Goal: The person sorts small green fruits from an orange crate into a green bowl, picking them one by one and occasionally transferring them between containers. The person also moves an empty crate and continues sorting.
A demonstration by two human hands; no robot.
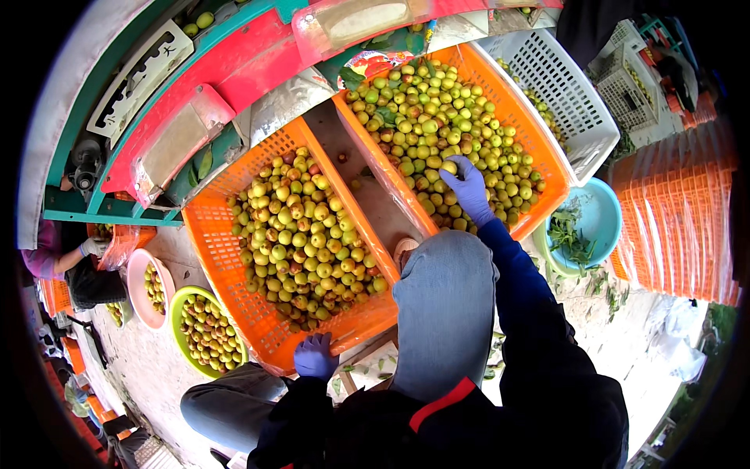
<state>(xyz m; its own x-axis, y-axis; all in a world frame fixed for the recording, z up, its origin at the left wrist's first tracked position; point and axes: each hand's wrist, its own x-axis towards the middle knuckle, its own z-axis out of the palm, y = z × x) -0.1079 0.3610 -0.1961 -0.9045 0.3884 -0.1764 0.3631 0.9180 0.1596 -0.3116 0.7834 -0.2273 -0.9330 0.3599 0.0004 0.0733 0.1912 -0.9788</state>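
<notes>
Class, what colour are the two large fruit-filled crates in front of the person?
Both orange: left crate and right crate, shown best in the head view.

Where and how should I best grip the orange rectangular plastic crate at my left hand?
Probably take the crate by its near rim, from your side: no round yellow-green fruits cover it, and your purple-gloved left hand touches it.

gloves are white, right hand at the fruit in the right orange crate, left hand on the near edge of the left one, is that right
The gloves are purple-blue, not white, as the head view shows. The rest stands: right hand at the fruit in the right orange crate, left hand on the near edge of the left orange crate.
</notes>
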